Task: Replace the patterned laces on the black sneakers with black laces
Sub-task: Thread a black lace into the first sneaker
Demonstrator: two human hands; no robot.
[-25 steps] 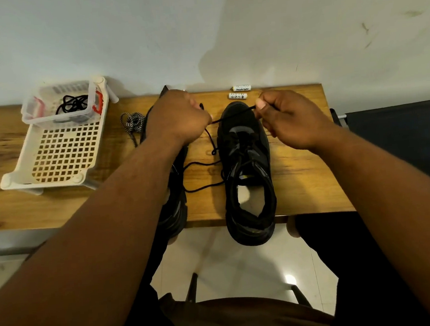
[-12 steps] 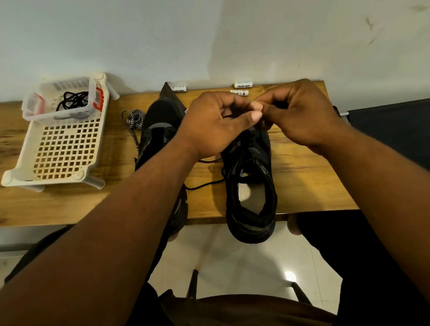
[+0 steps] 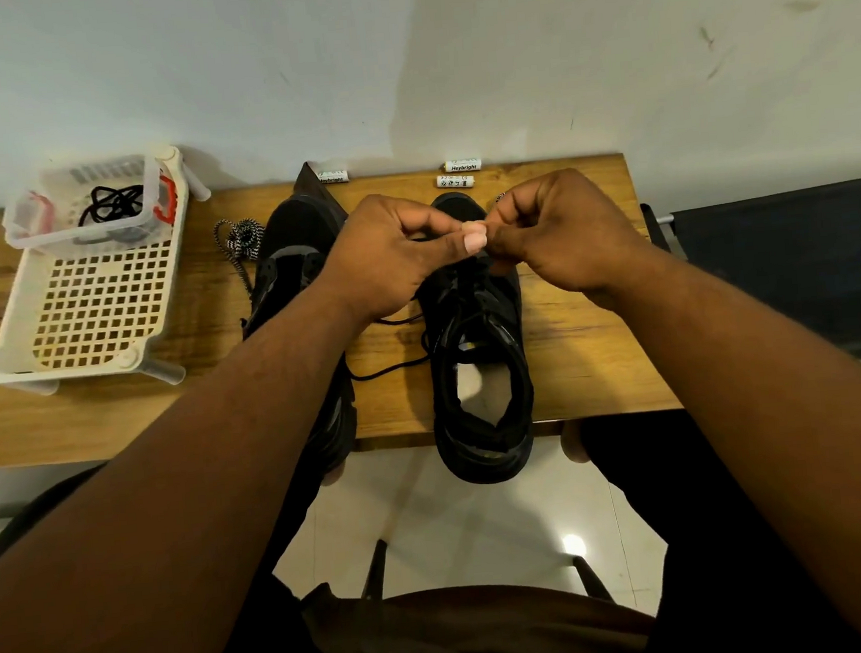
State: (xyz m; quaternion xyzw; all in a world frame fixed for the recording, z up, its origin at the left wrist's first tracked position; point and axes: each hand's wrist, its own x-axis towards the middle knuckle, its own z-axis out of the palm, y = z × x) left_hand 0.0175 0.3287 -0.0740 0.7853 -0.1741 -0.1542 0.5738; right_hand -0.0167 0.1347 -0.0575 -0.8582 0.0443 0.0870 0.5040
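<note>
At frame centre the left hand [image 3: 392, 257] and right hand [image 3: 565, 233] pinch the black lace [image 3: 395, 367] over the right sneaker [image 3: 479, 353]; limp and thin, it seems best gripped near its stiff tip.

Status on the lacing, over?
Both hands, left and right, pinch the black lace over the right sneaker. Patterned lace lies aside. Nothing obstructing.
</note>
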